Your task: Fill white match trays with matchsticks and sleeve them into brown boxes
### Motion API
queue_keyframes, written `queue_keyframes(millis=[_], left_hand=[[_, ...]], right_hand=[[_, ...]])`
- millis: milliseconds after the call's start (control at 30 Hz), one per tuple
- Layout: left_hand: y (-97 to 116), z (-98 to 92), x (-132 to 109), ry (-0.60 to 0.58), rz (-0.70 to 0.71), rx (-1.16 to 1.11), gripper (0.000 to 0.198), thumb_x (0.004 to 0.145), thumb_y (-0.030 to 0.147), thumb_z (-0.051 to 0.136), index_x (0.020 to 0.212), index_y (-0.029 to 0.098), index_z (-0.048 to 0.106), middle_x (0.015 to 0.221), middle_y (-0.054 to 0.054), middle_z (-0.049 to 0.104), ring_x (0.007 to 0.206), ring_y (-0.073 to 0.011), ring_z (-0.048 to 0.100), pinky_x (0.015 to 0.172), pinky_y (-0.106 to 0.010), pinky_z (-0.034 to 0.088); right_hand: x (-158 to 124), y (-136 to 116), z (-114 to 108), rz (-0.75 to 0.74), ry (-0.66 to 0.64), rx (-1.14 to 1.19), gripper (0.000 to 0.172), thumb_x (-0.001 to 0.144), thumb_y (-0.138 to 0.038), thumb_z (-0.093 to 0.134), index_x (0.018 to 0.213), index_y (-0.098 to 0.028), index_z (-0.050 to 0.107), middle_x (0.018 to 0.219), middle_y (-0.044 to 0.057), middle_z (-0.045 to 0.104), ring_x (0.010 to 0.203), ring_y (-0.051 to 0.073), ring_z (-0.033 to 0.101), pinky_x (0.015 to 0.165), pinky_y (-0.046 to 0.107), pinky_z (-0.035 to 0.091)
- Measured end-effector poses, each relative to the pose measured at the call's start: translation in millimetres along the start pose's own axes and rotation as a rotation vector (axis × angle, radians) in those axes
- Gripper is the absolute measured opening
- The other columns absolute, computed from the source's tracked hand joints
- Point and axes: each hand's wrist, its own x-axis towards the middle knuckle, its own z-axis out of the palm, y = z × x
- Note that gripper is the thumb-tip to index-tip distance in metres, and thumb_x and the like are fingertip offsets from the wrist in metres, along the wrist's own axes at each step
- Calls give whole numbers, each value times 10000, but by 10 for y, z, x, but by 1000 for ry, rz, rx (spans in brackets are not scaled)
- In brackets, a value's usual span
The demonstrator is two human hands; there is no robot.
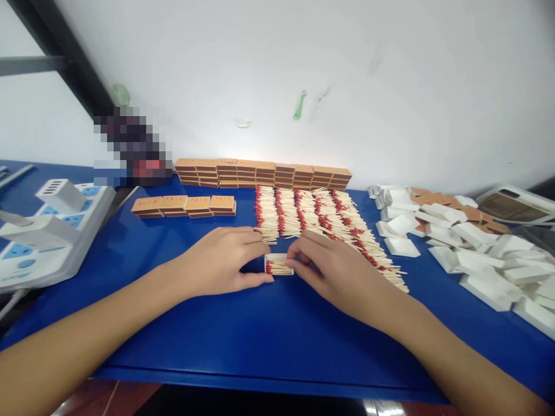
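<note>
A small white matchbox tray [278, 266] with red-tipped matches in it lies on the blue table [260, 341]. My left hand [221, 260] curls around its left end, thumb and fingers closed on it. My right hand [336, 268] pinches its right end with bent fingers. Just behind them lie several rows of loose matches [312, 216], red heads up.
Stacked orange matchboxes [264, 173] line the wall, with a short row [184, 205] to the left. A heap of empty white trays and orange sleeves [468, 242] fills the right. A white power strip [47, 231] sits at the left edge.
</note>
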Motion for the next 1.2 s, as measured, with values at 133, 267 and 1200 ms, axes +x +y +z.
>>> queue_keyframes(millis=[133,267,1200], left_hand=[[-2,11,-5,0,-11,-16,337,1006,482,675,1064,158,748,902,-40,726,843,-196,695,780,-323,495],[0,8,-9,-3,-15,-24,334,1002,479,680,1066,158,750,901,-37,723,837,-194,693,771,-324,496],[8,0,-5,-16,-12,-22,333,998,473,684,1056,152,751,884,-34,708,802,-182,673,713,-316,480]], right_hand=[[17,81,25,24,9,16,87,1069,-215,544,1014,-215,611,1003,48,698,846,186,659,720,309,467],[52,286,47,65,42,-77,97,1056,-208,548,1087,-203,640,1026,73,696,841,204,647,720,327,469],[100,220,128,4,112,-15,142,1036,-212,583,1087,-194,714,860,31,672,727,159,606,662,282,435]])
